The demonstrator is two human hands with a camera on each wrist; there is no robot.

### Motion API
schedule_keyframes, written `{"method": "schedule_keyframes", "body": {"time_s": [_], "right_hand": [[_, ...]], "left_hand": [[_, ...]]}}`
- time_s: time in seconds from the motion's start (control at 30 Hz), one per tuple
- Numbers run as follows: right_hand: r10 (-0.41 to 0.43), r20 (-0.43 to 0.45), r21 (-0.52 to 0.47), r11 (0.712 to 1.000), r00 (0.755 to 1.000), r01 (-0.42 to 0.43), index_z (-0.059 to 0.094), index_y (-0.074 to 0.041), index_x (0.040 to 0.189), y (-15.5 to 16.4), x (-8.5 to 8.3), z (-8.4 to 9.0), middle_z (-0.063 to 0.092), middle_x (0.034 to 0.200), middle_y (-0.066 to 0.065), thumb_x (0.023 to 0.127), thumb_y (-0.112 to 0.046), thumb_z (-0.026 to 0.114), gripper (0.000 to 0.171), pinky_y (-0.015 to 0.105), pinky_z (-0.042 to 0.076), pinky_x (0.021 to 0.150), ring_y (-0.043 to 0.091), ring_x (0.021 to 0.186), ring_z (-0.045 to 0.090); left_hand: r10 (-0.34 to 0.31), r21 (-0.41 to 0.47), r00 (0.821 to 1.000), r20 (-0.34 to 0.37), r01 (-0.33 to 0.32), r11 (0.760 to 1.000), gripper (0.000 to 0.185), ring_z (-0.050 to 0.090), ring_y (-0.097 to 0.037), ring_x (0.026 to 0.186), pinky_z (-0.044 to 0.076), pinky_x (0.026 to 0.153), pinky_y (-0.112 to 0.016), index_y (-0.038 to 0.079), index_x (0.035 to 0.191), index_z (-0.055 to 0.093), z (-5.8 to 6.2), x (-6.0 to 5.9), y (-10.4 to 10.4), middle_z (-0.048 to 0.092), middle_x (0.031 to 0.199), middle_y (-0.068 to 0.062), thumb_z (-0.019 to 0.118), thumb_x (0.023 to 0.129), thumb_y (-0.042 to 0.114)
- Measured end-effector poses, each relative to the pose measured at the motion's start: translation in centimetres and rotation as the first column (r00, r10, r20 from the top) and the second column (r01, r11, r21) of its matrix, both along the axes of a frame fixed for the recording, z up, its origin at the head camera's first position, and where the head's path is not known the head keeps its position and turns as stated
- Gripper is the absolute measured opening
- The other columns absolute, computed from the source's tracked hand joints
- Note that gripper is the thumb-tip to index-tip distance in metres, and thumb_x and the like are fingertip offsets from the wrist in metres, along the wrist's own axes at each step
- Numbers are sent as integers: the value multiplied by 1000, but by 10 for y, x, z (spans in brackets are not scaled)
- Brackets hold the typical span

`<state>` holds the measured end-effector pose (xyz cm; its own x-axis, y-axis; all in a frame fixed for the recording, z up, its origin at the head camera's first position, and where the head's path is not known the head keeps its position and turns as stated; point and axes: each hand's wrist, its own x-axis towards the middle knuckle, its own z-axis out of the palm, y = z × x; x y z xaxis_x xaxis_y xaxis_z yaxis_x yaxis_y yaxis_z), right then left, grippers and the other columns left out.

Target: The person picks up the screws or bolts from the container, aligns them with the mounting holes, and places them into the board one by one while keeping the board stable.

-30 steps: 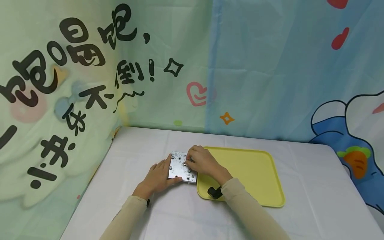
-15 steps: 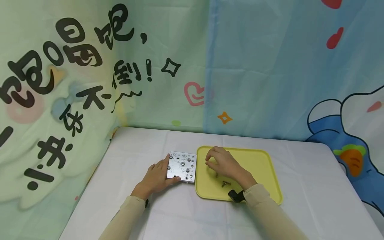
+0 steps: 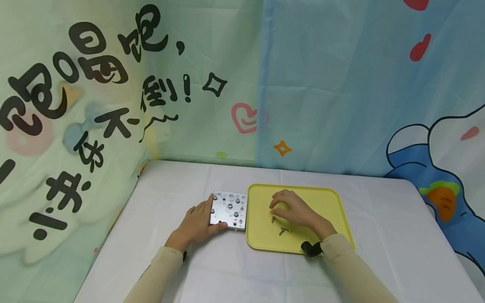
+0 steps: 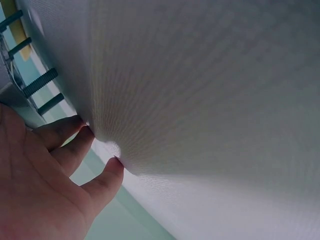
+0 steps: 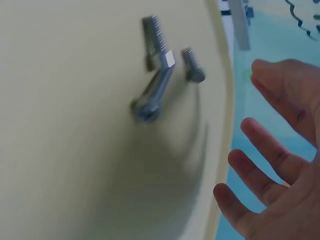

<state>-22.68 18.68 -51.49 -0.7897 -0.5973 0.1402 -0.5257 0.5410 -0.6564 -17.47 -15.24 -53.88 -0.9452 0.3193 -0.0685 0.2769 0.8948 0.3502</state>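
Observation:
A square silver metal plate [image 3: 222,216] with holes and several bolts set in it lies on the white cloth, beside the tray. My left hand [image 3: 195,223] rests at its left side, fingers straight along the edge and thumb at the front edge. In the left wrist view, threaded bolt ends [image 4: 40,82] stick out below the plate, and fingertips [image 4: 112,167] touch the cloth. Over the yellow tray [image 3: 318,195] hovers my right hand [image 3: 297,208], fingers spread and holding nothing. Two crossed bolts [image 5: 160,82] and a single smaller bolt [image 5: 192,65] lie on the tray near it.
A white cloth [image 3: 386,227] covers the table, and the tray's raised rim [image 3: 265,249] sits close to the plate's right edge. Printed curtains [image 3: 322,105] hang behind and at the left. A black wrist device [image 3: 311,249] is on the right forearm.
My right hand has left the plate and moved right over the tray, uncovering the bolts there. A bolt now shows at the plate's upper right. The left hand stays at the plate.

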Motion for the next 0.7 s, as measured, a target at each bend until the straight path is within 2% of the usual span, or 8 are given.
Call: {"method": "schedule_keyframes", "body": {"time_s": [0.1, 0.27, 0.5, 0.7], "right_hand": [[23, 47, -31, 999, 999, -22, 74, -9, 96, 5, -1, -4, 59, 124, 25, 91, -6, 73, 6, 62, 38, 101, 45, 120, 50], [35, 100, -33, 999, 994, -32, 75, -9, 97, 10, -3, -10, 58, 126, 25, 93, -7, 70, 6, 63, 38, 101, 45, 122, 49], [37, 52, 30, 999, 998, -39, 76, -16, 91, 11, -4, -16, 57, 128, 26, 91, -7, 72, 10, 65, 33, 101, 48, 123, 45], [29, 37, 65, 997, 999, -31, 77, -21, 91, 10, -1, -15, 54, 131, 25, 88, -8, 73, 13, 73, 26, 99, 51, 125, 40]], "left_hand": [[-1, 4, 1000, -2, 1, 1000, 106, 37, -34, 141, 30, 112, -55, -1, 159, 10, 0, 0, 0, 40, 152, -22, 58, 92, 66], [-3, 2, 1000, -5, 3, 1000, 107, 37, -34, 141, 31, 112, -56, -1, 159, 10, 0, 0, 0, 40, 152, -22, 58, 91, 66], [-4, 6, 1000, -14, 4, 1000, 107, 38, -34, 141, 31, 111, -55, -1, 159, 10, -1, 0, -1, 41, 152, -22, 58, 91, 66], [0, 0, 1000, -11, 0, 1000, 107, 38, -33, 141, 31, 112, -55, -1, 159, 9, -1, 0, 0, 41, 152, -22, 58, 91, 66]]}}
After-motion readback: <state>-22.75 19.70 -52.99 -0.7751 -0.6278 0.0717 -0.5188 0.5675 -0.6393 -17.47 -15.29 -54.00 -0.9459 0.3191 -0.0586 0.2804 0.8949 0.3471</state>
